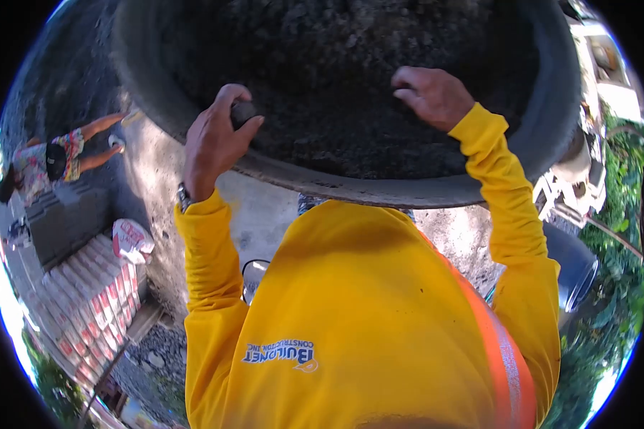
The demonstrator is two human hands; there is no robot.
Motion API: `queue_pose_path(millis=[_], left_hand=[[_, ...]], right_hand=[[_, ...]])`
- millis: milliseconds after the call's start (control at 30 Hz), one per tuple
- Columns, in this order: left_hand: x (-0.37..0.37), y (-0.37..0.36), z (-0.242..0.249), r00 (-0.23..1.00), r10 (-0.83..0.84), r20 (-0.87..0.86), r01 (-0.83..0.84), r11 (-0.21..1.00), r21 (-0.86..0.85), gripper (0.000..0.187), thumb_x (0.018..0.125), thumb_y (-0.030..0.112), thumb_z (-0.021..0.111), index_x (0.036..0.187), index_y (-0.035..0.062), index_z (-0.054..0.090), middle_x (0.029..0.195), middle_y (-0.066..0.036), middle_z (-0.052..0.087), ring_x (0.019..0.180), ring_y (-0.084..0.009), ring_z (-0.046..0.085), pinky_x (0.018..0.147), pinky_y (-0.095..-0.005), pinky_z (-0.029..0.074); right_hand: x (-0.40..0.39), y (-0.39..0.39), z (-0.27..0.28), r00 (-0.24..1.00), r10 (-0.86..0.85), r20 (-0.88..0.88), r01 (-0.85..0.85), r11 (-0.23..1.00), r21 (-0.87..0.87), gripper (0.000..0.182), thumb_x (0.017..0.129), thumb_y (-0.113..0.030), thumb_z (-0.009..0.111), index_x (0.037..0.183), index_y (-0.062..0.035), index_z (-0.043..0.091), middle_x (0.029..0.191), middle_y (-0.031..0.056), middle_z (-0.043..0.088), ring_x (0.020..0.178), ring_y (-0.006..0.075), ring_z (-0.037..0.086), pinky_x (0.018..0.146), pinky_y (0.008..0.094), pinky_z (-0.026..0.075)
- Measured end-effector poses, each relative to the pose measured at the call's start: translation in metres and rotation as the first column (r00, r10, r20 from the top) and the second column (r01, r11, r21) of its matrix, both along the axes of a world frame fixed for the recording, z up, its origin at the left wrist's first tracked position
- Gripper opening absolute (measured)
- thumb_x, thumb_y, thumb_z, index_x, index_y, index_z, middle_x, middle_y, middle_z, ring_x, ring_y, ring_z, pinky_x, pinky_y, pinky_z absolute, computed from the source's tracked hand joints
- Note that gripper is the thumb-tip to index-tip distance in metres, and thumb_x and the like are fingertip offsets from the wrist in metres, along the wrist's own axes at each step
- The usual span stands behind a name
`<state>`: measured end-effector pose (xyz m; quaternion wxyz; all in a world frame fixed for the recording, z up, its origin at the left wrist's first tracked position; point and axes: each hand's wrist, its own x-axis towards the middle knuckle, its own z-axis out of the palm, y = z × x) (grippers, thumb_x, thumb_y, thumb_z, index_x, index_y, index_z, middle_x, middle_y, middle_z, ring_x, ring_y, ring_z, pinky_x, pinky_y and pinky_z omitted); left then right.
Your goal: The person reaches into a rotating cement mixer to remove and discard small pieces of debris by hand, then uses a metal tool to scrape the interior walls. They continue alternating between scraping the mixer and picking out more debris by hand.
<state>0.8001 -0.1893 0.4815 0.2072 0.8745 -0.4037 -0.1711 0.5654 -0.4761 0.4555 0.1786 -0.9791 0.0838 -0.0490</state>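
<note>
While the fingers point(225, 107) of the left hand point(213, 143) curl closed around a short dark rounded handle point(243, 112), only the end of that handle shows above the thumb, so what it belongs to cannot be told. It sits just over the near rim of a large round grey concrete-crusted mixer drum point(350, 191), whose mouth fills the top of the view and holds a dark, coarse, wet-looking aggregate mix point(322, 79). The right hand point(431, 94) is further in, over the mix, its fingers bent into a loose fist with the knuckles turned away; whether it grips anything cannot be told from this angle. A dark wristwatch point(184, 196) sits at the left wrist, just above the cuff. Both arms wear the sleeves of a bright yellow long-sleeved work shirt point(350, 300) with a blue company logo point(279, 354) printed on the chest and an orange reflective strap point(497, 343) crossing it on the right side. Off to the left, well apart from the drum, lies a row of stacked white and red printed cement bags point(93, 300), and beyond them another person in patterned clothes point(50, 161) is on grey ground. Green foliage point(615, 236) borders the right edge.
</note>
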Motion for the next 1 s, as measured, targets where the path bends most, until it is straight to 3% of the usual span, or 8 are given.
queue_pose_path(millis=[33,100,167,200,333,767,900,1000], left_hand=[[-0.001,0.001,-0.002,0.999,-0.03,0.024,0.031,0.999,-0.04,0.035,0.086,0.022,0.073,0.115,0.0155,0.055,0.102,-0.014,0.068,0.095,-0.035,0.068,0.085,-0.0392,0.054],[0.004,0.005,-0.008,0.995,-0.087,0.053,0.092,0.99,-0.106,0.037,0.086,0.02,0.073,0.117,0.0159,0.054,0.096,-0.015,0.068,0.09,-0.0351,0.068,0.081,-0.0397,0.054],[0.011,0.008,-0.017,0.986,-0.143,0.08,0.154,0.977,-0.145,0.036,0.086,0.02,0.073,0.117,0.0148,0.055,0.101,-0.014,0.067,0.095,-0.0329,0.067,0.084,-0.039,0.053],[0.018,0.011,-0.022,0.98,-0.172,0.098,0.186,0.97,-0.158,0.036,0.086,0.02,0.073,0.117,0.0142,0.055,0.105,-0.014,0.066,0.098,-0.0311,0.066,0.086,-0.0384,0.052],[0.014,0.007,-0.015,0.987,-0.143,0.069,0.151,0.981,-0.122,0.035,0.088,0.021,0.071,0.12,0.0128,0.056,0.116,-0.013,0.064,0.106,-0.0295,0.063,0.093,-0.0387,0.05],[0.036,0.019,-0.002,0.971,-0.224,0.089,0.231,0.97,-0.073,0.031,0.093,0.027,0.066,0.123,0.0174,0.063,0.132,-0.011,0.063,0.123,-0.0326,0.058,0.106,-0.0419,0.045],[0.021,0.017,0.008,0.973,-0.231,-0.004,0.23,0.97,-0.072,0.026,0.09,0.025,0.07,0.114,0.0142,0.069,0.123,-0.009,0.068,0.116,-0.0294,0.063,0.1,-0.0372,0.048],[0.032,0.017,0.007,0.935,-0.34,-0.099,0.324,0.934,-0.147,0.021,0.09,0.024,0.069,0.106,0.0101,0.067,0.097,-0.006,0.067,0.086,-0.0159,0.064,0.079,-0.0302,0.052]], right_hand=[[0.008,0.028,0.016,0.972,0.128,0.198,-0.094,0.981,-0.172,0.017,0.089,-0.023,0.067,0.101,-0.0106,0.064,0.089,0.0107,0.067,0.083,0.0296,0.068,0.074,0.039,0.055],[0.027,0.098,0.071,0.942,0.174,0.286,-0.126,0.976,-0.18,0.016,0.085,-0.018,0.067,0.099,-0.0135,0.063,0.086,0.006,0.059,0.079,0.024,0.063,0.069,0.0365,0.05],[0.041,0.157,0.114,0.8,0.252,0.544,-0.213,0.968,-0.136,0.011,0.085,-0.022,0.059,0.089,-0.012,0.063,0.082,0.0069,0.058,0.072,0.0235,0.063,0.069,0.0373,0.05],[0.047,0.185,0.13,0.75,0.219,0.624,-0.326,0.943,0.06,0.007,0.083,-0.017,0.065,0.086,-0.0126,0.07,0.084,0.0061,0.068,0.079,0.0221,0.066,0.073,0.0369,0.052],[0.058,0.286,0.161,0.491,0.242,0.837,-0.442,0.897,-0.001,0.016,0.079,-0.021,0.067,0.09,-0.0087,0.069,0.079,0.0073,0.065,0.072,0.0205,0.065,0.059,0.036,0.049],[0.037,0.345,0.198,0.414,0.14,0.899,-0.35,0.937,0.015,0.02,0.08,-0.02,0.068,0.096,-0.0079,0.066,0.081,0.0076,0.063,0.066,0.0207,0.061,0.056,0.0361,0.048],[0.027,0.331,0.181,0.425,0.091,0.901,-0.318,0.946,0.055,0.021,0.08,-0.019,0.068,0.098,-0.0076,0.066,0.081,0.0077,0.062,0.064,0.0208,0.06,0.055,0.0361,0.047],[0.011,0.302,0.137,0.538,-0.02,0.843,-0.213,0.964,0.159,0.022,0.08,-0.019,0.068,0.099,-0.0074,0.065,0.081,0.0078,0.061,0.062,0.0208,0.059,0.054,0.0361,0.047]])
